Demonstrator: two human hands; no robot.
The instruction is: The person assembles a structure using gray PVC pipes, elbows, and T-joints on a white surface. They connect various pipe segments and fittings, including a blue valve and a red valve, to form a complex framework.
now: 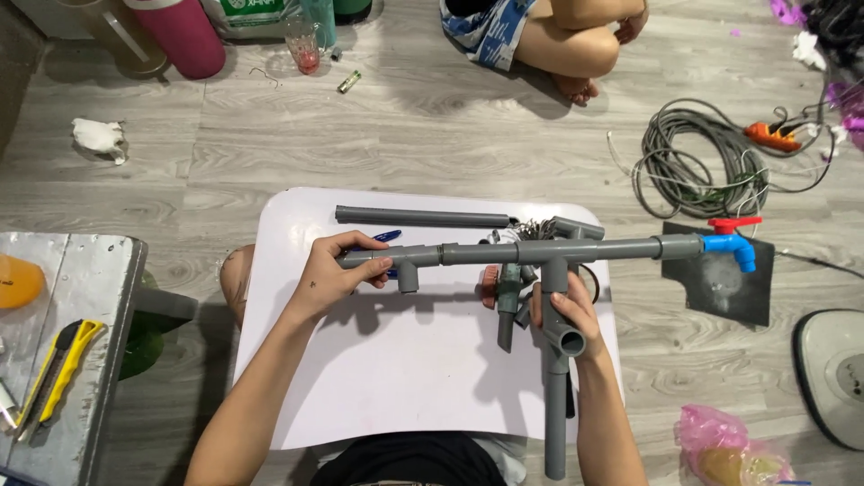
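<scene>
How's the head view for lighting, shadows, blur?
Head view: soft, even light; the left hand and grey pipe assembly cast soft shadows on the white table. Centre sharp, no motion blur on the right hand; mild glare on the floor; slight wide-angle bending at the edges.

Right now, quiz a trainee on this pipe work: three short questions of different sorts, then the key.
1. True or false: the left hand grips the grey pipe assembly near its left end.
2. What colour is the tap at the assembly's right end?
3. The right hand holds: A) the spare grey pipe, B) the downward branch, C) the yellow utility knife.

Key: 1 true; 2 blue, red handle; 3 B.
</scene>
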